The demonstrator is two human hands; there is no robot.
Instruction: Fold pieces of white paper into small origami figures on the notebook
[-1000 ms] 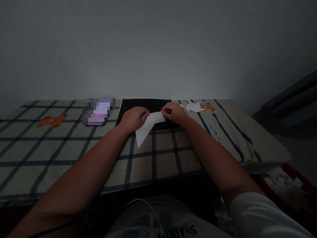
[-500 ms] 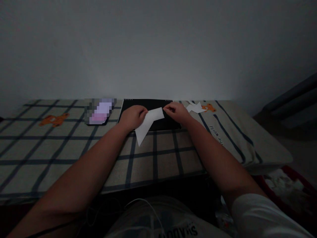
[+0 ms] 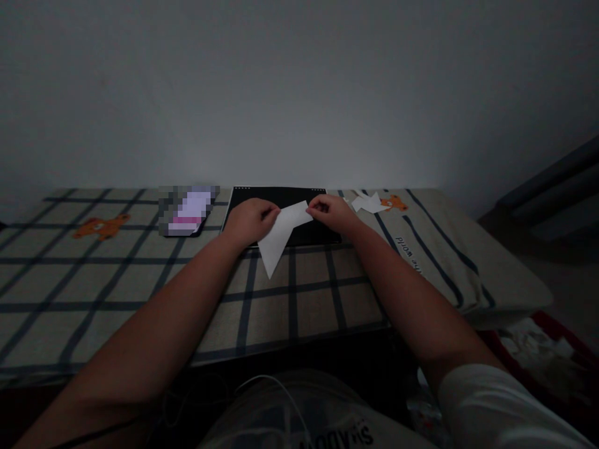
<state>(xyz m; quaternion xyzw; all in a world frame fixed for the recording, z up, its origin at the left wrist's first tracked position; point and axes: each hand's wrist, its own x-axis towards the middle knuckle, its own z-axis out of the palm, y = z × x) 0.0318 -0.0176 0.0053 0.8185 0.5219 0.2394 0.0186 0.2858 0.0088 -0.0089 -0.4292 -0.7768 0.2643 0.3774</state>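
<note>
Two hands meet over the far middle of the bed, and between them hangs a white paper [image 3: 281, 234]. The left hand [image 3: 250, 219] is curled, its fingertips pinching the paper's upper left edge; the right hand [image 3: 330, 212] pinches the upper right corner between thumb and fingers. The paper is folded to a long wedge: its broad end lies up between the two hands, and its point hangs down toward the person, ending over the checked sheet [image 3: 140, 280]. Its upper part lies in front of a black pad [image 3: 285, 194], which rests flat on the sheet close to the wall [image 3: 299, 93]; whether the paper touches the pad I cannot tell in this dim light. Left of the pad, just beside it, lies a phone [image 3: 187, 210], its screen lit and blurred. Right of the pad, past the right hand, a few white scraps [image 3: 367, 202] lie on the sheet next to an orange bear print [image 3: 394, 201]; another bear print [image 3: 100, 226] shows far to the left. Both forearms reach out from the near edge, the right one coming out of a white sleeve [image 3: 491, 405].
</note>
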